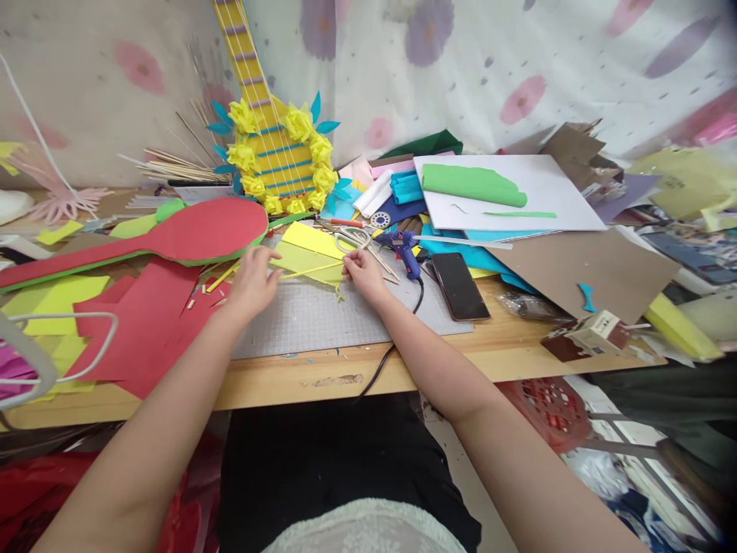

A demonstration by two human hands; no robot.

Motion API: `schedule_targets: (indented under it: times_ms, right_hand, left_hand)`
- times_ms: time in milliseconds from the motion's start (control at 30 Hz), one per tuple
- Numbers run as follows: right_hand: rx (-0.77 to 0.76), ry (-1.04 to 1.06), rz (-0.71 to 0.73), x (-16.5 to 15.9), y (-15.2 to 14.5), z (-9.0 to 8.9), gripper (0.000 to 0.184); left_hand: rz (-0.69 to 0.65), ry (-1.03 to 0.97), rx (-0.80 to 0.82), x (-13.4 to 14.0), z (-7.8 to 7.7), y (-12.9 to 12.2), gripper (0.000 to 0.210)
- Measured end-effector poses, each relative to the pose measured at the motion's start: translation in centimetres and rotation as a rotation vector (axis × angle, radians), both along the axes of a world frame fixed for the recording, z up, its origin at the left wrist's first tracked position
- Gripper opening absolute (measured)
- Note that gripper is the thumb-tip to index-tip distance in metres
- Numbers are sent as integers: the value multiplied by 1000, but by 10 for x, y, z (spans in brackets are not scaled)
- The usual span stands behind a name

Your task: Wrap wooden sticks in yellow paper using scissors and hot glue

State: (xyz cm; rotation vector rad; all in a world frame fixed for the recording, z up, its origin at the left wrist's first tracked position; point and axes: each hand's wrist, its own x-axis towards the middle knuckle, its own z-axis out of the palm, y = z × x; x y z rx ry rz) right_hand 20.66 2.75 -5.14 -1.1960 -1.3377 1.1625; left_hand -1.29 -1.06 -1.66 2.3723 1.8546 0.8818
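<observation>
A thin yellow paper strip (311, 271) stretches between my two hands above the grey cutting mat (345, 326). My right hand (365, 276) pinches its right end between thumb and fingertips. At the strip's left end, my left hand (253, 283) has its fingers curved and apart; whether they touch the strip is hard to tell. Just behind lie yellow paper sheets (314, 240) and a pair of scissors (352, 238). A blue glue gun (406, 253) with a clear stick rests to the right of my right hand.
A red paper guitar shape (213, 229) lies at left over red paper sheets (138, 322). Behind stands a yellow guitar (276, 153) with paper flowers. A phone (461, 286), white board (512, 219) and brown cardboard (593, 269) lie right. The glue gun's black cord (377, 372) crosses the table edge.
</observation>
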Motion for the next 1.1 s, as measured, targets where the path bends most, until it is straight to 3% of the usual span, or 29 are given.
schedule_targets:
  times_ms: [100, 200, 300, 433, 533, 600, 767, 867, 967, 1100]
  right_hand:
    - [12, -32, 34, -9, -7, 0, 6]
    - [-6, -47, 146, -11, -10, 1, 7]
    - [43, -211, 108, 0, -9, 4, 13]
    - [190, -718, -113, 26, -3, 13, 16]
    - [175, -1046, -94, 39, 1, 16, 18]
    - [134, -1153, -40, 41, 2, 16, 18]
    - [68, -1221, 59, 38, 0, 22, 22]
    - [-7, -1213, 136, 46, -2, 33, 20]
    - [-132, -1162, 213, 62, -6, 47, 19]
    - [-44, -1157, 115, 74, -14, 63, 20]
  left_hand:
    - [-163, 35, -71, 31, -11, -2, 31]
    - [-244, 51, -154, 43, -19, -1, 26]
    - [-312, 55, -161, 27, -17, 4, 25]
    - [-378, 88, -258, -15, -1, 5, 23]
    - [-308, 219, -413, -32, 10, 2, 21]
    - [-274, 259, -409, -29, 13, 1, 19]
    - [-246, 198, -147, 16, 5, 6, 25]
    - [-332, 200, -169, 40, -7, 13, 23]
    - [-275, 210, -210, 49, -18, 15, 14]
    - [-235, 246, -148, 51, -24, 9, 18]
